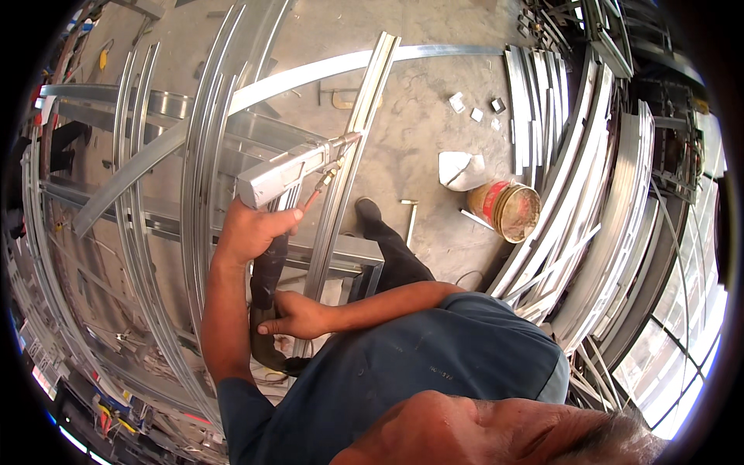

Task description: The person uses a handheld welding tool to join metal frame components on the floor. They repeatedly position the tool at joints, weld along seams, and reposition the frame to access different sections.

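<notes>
My left hand [260, 231] is wrapped round the grip of a silver gun-shaped power tool [283, 174] with brass fittings. The tool's narrow nose touches or nearly touches a long galvanized metal channel [341, 190] that slants away from me. A thick black hose [268, 279] drops from the grip toward my body. My right hand [301, 315] is closed on that hose lower down, its thumb lying across it and its other fingers mostly hidden. Under the tool, more metal channels [208, 147] cross one another in a frame.
A curved metal strip [325, 68] runs across the far side. To the right stand a dirty round bucket [487, 200], a white scrap sheet [457, 169] and stacked metal profiles [612, 225]. An L-shaped tool [411, 221] lies on the concrete floor, beside my shoe [367, 209].
</notes>
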A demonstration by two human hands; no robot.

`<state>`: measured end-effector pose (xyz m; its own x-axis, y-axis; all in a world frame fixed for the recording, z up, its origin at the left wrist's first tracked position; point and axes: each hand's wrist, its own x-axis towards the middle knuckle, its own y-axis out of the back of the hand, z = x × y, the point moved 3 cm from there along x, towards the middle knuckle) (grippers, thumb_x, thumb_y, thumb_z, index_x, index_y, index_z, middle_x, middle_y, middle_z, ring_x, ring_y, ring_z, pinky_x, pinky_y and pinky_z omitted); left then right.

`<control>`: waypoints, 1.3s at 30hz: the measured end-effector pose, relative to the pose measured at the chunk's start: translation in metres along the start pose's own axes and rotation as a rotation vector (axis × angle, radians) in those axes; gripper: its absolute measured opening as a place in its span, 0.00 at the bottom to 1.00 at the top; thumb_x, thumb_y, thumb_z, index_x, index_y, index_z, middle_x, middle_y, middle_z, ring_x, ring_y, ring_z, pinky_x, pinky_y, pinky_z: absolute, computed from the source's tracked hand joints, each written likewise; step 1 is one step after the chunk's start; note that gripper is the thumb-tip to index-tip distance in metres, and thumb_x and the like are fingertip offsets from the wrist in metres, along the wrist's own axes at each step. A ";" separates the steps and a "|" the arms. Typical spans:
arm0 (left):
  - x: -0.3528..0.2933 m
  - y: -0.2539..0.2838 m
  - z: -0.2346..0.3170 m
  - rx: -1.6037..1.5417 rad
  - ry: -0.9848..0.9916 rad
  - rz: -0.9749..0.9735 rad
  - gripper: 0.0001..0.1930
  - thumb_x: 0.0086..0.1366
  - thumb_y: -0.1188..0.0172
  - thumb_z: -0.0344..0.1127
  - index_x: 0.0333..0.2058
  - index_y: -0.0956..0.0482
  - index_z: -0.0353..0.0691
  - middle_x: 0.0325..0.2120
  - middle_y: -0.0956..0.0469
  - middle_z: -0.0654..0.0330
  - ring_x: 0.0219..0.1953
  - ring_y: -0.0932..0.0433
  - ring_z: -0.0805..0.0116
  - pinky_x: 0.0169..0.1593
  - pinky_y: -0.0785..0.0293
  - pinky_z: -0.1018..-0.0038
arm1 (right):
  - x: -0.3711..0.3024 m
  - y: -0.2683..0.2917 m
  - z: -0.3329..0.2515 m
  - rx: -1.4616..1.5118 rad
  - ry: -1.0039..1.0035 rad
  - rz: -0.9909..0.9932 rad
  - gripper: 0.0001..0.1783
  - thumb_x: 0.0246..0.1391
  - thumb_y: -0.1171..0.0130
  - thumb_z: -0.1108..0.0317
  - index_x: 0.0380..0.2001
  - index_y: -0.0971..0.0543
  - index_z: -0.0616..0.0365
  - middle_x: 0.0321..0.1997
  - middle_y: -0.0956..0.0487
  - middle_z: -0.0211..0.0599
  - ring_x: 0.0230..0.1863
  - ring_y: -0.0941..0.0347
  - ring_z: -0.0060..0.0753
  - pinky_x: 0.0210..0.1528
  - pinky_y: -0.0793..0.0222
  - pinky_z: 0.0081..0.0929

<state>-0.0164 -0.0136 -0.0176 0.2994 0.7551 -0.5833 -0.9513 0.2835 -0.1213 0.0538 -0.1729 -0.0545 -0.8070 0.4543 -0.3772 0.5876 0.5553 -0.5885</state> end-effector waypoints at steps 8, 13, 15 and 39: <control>-0.001 -0.001 0.004 0.040 -0.011 -0.003 0.25 0.55 0.33 0.26 0.53 0.24 0.30 0.31 0.19 0.58 0.26 0.21 0.72 0.27 0.24 0.73 | 0.000 -0.001 -0.002 0.023 -0.035 -0.002 0.28 0.58 0.32 0.60 0.52 0.30 0.68 0.44 0.18 0.54 0.49 0.21 0.44 0.52 0.28 0.39; -0.005 -0.003 0.006 0.004 0.018 0.037 0.23 0.56 0.34 0.25 0.52 0.23 0.29 0.34 0.19 0.59 0.28 0.22 0.74 0.31 0.23 0.74 | 0.000 -0.003 -0.003 0.110 -0.066 -0.027 0.27 0.58 0.32 0.60 0.51 0.29 0.68 0.43 0.18 0.53 0.49 0.20 0.44 0.51 0.28 0.40; -0.005 -0.003 0.005 0.000 0.035 0.040 0.22 0.56 0.34 0.25 0.51 0.22 0.29 0.35 0.19 0.60 0.30 0.22 0.75 0.33 0.23 0.75 | 0.000 -0.003 -0.001 0.084 -0.054 -0.019 0.27 0.58 0.32 0.60 0.51 0.29 0.68 0.43 0.18 0.54 0.49 0.20 0.46 0.51 0.28 0.40; -0.009 0.007 -0.009 0.032 0.024 -0.013 0.26 0.54 0.34 0.26 0.54 0.23 0.30 0.43 0.18 0.61 0.44 0.23 0.75 0.46 0.25 0.75 | 0.006 -0.010 0.022 -0.013 -0.019 -0.016 0.28 0.58 0.33 0.56 0.49 0.29 0.70 0.38 0.18 0.55 0.40 0.19 0.45 0.42 0.25 0.40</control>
<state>-0.0263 -0.0236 -0.0202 0.3096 0.7367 -0.6012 -0.9443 0.3124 -0.1036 0.0413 -0.1913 -0.0664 -0.8173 0.4323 -0.3810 0.5752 0.5715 -0.5852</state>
